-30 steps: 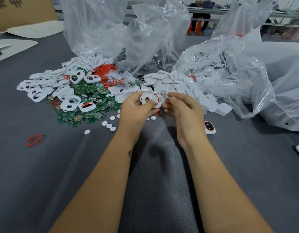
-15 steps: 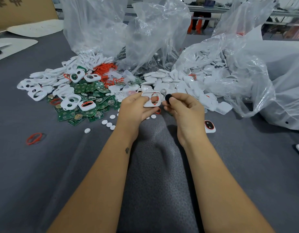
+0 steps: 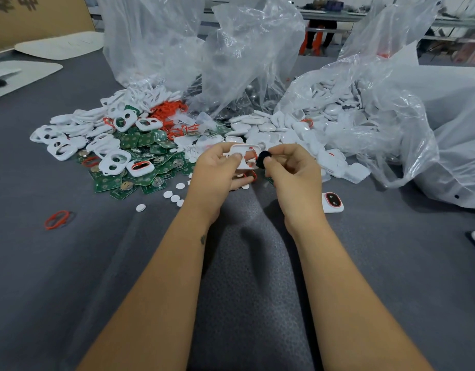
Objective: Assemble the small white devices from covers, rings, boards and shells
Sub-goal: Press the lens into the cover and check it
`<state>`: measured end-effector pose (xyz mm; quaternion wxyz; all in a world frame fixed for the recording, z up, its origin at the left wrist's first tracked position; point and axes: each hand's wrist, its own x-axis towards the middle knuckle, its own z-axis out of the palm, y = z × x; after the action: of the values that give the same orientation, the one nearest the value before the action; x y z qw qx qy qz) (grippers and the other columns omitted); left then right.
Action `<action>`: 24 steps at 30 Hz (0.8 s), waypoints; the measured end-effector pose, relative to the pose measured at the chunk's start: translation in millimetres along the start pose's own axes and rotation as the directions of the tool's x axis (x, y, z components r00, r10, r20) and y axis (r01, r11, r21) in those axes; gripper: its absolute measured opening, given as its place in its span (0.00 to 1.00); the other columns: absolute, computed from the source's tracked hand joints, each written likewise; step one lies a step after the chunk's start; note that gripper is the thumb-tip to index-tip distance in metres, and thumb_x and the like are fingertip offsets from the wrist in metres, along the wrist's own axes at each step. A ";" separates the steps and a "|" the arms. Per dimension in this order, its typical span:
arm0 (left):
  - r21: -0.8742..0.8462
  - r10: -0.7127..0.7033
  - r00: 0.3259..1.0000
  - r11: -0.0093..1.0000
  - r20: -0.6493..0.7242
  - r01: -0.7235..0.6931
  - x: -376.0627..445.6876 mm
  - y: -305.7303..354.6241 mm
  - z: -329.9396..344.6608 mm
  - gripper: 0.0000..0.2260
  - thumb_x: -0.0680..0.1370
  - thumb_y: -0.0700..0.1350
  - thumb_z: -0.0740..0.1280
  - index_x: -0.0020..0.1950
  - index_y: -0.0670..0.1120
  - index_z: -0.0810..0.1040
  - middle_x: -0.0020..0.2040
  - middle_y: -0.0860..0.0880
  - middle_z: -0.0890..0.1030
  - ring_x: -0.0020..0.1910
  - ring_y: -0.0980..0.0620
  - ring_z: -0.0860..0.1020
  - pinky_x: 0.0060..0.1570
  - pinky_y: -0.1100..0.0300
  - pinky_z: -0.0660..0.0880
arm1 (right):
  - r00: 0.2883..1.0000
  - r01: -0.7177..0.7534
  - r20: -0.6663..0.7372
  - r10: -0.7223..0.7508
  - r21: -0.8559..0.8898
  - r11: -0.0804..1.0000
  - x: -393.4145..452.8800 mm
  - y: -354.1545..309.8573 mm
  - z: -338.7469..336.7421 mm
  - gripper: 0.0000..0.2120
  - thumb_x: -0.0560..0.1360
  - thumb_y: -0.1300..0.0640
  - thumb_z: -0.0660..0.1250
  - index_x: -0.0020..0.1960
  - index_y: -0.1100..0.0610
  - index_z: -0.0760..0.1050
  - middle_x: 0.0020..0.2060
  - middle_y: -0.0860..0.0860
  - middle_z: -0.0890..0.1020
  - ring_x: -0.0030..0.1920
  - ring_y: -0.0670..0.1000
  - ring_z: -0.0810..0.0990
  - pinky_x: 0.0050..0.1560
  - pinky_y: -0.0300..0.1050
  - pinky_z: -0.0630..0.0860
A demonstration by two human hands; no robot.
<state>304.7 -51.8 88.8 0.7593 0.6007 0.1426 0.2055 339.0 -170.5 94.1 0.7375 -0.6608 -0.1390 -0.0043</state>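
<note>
Change: half a second back the black disc sat a little to the right of the cover; now it is up against the cover's right edge, tilted on edge.
Left hand (image 3: 217, 170): grips the white cover (image 3: 243, 156), thumb on its face, fingers curled beneath.
Right hand (image 3: 292, 167): pinches the small black disc (image 3: 262, 159) between thumb and fingertip.
Cover in hand: one, held above the grey cloth (image 3: 244, 290), with a red ring (image 3: 253, 153) showing in its opening.
Finished device (image 3: 332, 202): one lying just right of the right hand; another is cut off at the right edge.
Loose red ring (image 3: 57, 219): one alone on the cloth, far left.
White round discs (image 3: 174, 198): about five scattered near the left wrist.
Green boards (image 3: 140, 167): a heap too many to count.
White shells (image 3: 297, 129): a pile spilling from a clear bag (image 3: 391, 108), uncountable.
</note>
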 end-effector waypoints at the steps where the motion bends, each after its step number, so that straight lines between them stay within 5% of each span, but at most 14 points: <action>1: 0.007 0.006 1.000 1.000 -0.003 -0.006 0.6 -0.3 -0.3 0.08 0.81 0.35 0.60 0.52 0.45 0.76 0.46 0.47 0.85 0.44 0.48 0.84 0.44 0.56 0.82 | 1.000 0.008 0.001 -0.008 -0.018 1.000 0.0 0.7 0.6 0.09 0.74 0.68 0.67 0.44 0.55 0.76 0.34 0.47 0.78 0.33 0.42 0.76 0.38 0.33 0.73; 9: 0.073 0.058 0.998 0.996 0.024 -0.060 -0.5 -0.5 -1.5 0.10 0.80 0.34 0.62 0.49 0.46 0.79 0.39 0.49 0.85 0.40 0.50 0.85 0.38 0.62 0.81 | 0.995 0.094 -0.003 -0.097 -0.249 0.964 1.1 7.4 0.2 0.04 0.73 0.62 0.70 0.43 0.54 0.81 0.44 0.51 0.82 0.41 0.43 0.77 0.45 0.32 0.72; 24: -0.099 -0.030 0.993 0.994 0.115 0.042 -5.1 2.3 2.6 0.08 0.80 0.35 0.63 0.49 0.44 0.81 0.43 0.46 0.86 0.42 0.49 0.85 0.40 0.60 0.81 | 0.990 0.064 -0.110 -0.087 -0.200 0.978 1.8 9.1 3.4 0.02 0.74 0.61 0.70 0.45 0.56 0.81 0.45 0.55 0.83 0.46 0.51 0.79 0.49 0.39 0.75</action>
<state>301.2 -56.0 91.5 0.7991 0.5696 0.0997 0.1643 341.8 -165.8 85.8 0.6749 -0.7232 -0.1191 -0.0849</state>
